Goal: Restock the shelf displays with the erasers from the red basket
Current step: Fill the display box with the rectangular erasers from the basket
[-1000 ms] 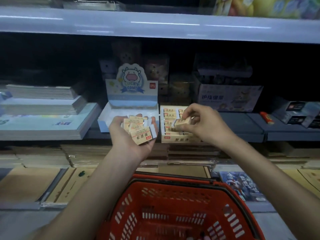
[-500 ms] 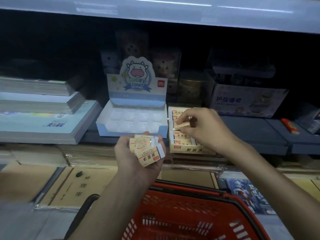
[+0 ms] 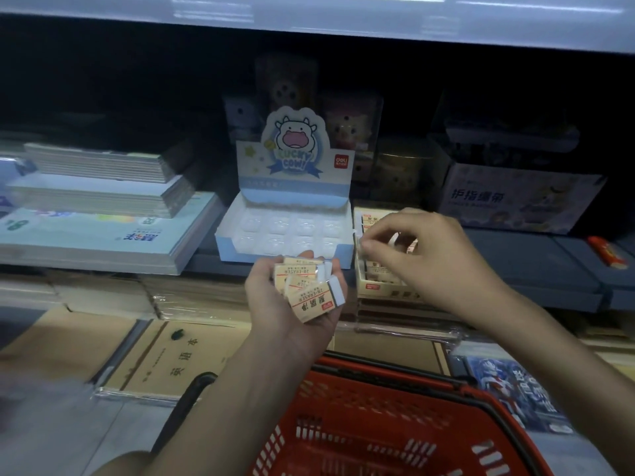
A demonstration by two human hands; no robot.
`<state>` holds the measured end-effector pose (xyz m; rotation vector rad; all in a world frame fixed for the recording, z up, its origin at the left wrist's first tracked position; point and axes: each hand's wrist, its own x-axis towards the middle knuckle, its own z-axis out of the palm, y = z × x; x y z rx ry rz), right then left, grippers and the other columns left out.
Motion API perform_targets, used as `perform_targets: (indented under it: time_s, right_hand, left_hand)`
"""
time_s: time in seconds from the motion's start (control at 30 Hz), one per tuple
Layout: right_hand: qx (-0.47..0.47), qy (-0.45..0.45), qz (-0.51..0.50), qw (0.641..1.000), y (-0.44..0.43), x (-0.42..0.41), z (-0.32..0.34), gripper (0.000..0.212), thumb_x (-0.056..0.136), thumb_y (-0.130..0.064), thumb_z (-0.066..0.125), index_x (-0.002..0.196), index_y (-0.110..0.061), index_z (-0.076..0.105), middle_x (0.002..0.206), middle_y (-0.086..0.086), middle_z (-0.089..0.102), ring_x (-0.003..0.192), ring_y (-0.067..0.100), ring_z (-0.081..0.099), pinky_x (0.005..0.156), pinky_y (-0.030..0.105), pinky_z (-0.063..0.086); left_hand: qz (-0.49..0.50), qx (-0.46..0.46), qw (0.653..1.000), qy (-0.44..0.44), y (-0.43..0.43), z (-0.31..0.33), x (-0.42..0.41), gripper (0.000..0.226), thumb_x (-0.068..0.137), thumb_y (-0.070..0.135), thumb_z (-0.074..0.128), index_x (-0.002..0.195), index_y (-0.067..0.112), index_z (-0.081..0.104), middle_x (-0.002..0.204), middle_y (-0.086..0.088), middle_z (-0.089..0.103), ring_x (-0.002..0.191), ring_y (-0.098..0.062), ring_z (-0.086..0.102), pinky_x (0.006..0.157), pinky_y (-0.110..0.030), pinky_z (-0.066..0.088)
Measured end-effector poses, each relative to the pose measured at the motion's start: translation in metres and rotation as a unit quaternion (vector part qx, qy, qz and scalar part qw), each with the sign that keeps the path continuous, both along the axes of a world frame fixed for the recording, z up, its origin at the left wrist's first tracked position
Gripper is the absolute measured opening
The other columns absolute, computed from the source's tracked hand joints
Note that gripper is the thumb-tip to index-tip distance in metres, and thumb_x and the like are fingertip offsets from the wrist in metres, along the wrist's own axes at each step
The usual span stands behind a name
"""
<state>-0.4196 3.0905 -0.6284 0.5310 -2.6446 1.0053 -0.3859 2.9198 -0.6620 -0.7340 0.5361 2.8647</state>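
Note:
My left hand (image 3: 275, 314) is palm up in front of the shelf and holds several cream 2B erasers (image 3: 311, 293) in a loose pile. To its right a beige eraser display box (image 3: 379, 286) sits on the shelf with several erasers standing in it. My right hand (image 3: 429, 259) hovers over that box with fingers curled, thumb and forefinger close together at the box's left edge. I cannot tell if an eraser is between them. The red basket (image 3: 388, 367) hangs below my arms.
A blue "Lucky Cow" display box (image 3: 285, 235) with a bare plastic tray stands left of the eraser box. Stacked notebooks (image 3: 103, 207) lie far left, a printed carton (image 3: 515, 201) right. Brown exercise books (image 3: 171, 359) fill the lower shelf. The upper shelf edge (image 3: 309, 12) overhangs.
My right hand has lowered the eraser it pinched into the beige box, and that eraser no longer shows. The left hand has dropped slightly with its pile.

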Motion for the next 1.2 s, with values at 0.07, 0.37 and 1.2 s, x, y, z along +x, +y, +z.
perform_targets:
  time_s: [0.07, 0.37, 1.2]
  right_hand:
    - [-0.062, -0.082, 0.073, 0.992, -0.016, 0.019, 0.01, 0.007, 0.089, -0.039, 0.077, 0.09, -0.033, 0.078, 0.087, -0.008, 0.073, 0.075, 0.021, 0.067, 0.074, 0.043, 0.058]
    - [0.11, -0.026, 0.081, 0.99, -0.035, 0.038, -0.006, 0.034, 0.082, -0.041, 0.084, 0.111, -0.041, 0.067, 0.101, -0.016, 0.049, 0.084, 0.004, 0.054, 0.078, 0.036, 0.054]
    - [-0.391, -0.242, 0.034, 0.887, 0.052, -0.014, 0.025, 0.027, 0.098, -0.01, 0.064, 0.124, -0.004, 0.064, 0.109, 0.019, 0.076, 0.101, 0.028, 0.076, 0.075, 0.034, 0.065]
  left_hand:
    - [0.007, -0.001, 1.0, 0.01, 0.0, 0.001, 0.0, 0.03, 0.096, 0.03, 0.054, 0.103, 0.005, 0.069, 0.077, -0.015, 0.071, 0.057, -0.029, 0.071, 0.058, -0.034, 0.062]
    - [0.024, -0.017, 0.999, 0.023, 0.003, -0.004, 0.001, 0.029, 0.095, 0.034, 0.049, 0.1, 0.014, 0.07, 0.084, -0.006, 0.07, 0.065, -0.024, 0.068, 0.051, -0.026, 0.053]
    - [0.073, 0.04, 0.996, -0.018, 0.008, -0.003, -0.003, 0.032, 0.093, 0.025, 0.061, 0.106, -0.001, 0.075, 0.077, -0.017, 0.075, 0.074, -0.033, 0.076, 0.065, -0.036, 0.063]
